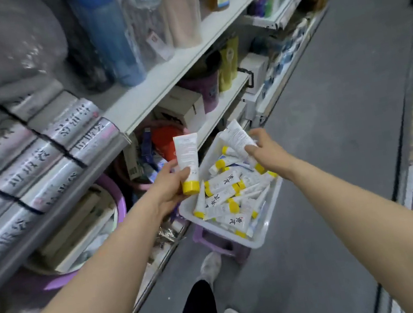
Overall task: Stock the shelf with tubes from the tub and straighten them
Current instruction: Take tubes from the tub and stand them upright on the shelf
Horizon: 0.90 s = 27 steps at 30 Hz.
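A white plastic tub (pixel 260 241) stands on a purple stool in the aisle, holding several white tubes with yellow caps (pixel 221 182). My left hand (pixel 171 186) grips one white tube (pixel 186 156) upright, yellow cap down, just left of the tub. Over the tub's far side, my right hand (pixel 266 150) holds a second white tube (pixel 237 136), its crimped end pointing up and away. The white shelf (pixel 222 109) runs along the left, beyond both hands.
Silver foil rolls (pixel 37 156) fill the near left shelf, with bottles (pixel 110 36) above. Boxes and a purple cup sit on the middle shelf. Pink basins (pixel 114 198) are under the shelf. The grey aisle floor (pixel 332 136) lies right. My feet stand below the tub.
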### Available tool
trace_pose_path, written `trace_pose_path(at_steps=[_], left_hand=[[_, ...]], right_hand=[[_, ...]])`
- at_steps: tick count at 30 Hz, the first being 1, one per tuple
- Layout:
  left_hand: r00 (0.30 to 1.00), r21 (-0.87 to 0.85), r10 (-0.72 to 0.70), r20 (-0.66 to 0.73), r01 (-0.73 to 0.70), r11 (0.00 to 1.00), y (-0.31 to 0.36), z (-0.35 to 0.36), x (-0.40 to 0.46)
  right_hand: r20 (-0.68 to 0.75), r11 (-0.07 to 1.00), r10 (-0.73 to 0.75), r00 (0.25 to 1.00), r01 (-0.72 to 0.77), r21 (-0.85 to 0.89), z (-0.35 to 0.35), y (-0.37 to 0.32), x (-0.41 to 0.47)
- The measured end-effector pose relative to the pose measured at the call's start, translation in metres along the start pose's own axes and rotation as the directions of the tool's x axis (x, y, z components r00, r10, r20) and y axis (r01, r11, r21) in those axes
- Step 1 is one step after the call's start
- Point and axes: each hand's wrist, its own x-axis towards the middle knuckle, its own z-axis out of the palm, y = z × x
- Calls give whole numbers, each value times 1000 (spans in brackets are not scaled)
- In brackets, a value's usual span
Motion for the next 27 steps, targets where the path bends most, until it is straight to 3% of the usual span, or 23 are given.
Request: trace_pose_path(at_steps=[5,11,16,19,27], left_hand=[[954,64,297,-47,-294,954,21,-32,-65],[731,388,665,-150,-575,720,55,-77,-148],[538,498,815,-215,-657,565,68,-119,-226],[423,561,869,-255,-668,489,68,-152,-275],[289,655,874,-391,-579,485,39,-268,-412]], right_hand=[[29,949,-301,953,303,-83,4,-75,-39],[-25,807,-589,808,586,-68,28,-172,-85],[-39,608,-794,607,791,-61,63,-240,-134],[-29,525,-851,524,848,-74,89,-274,-162],[13,343,-939,343,938,55,191,-358,-271]])
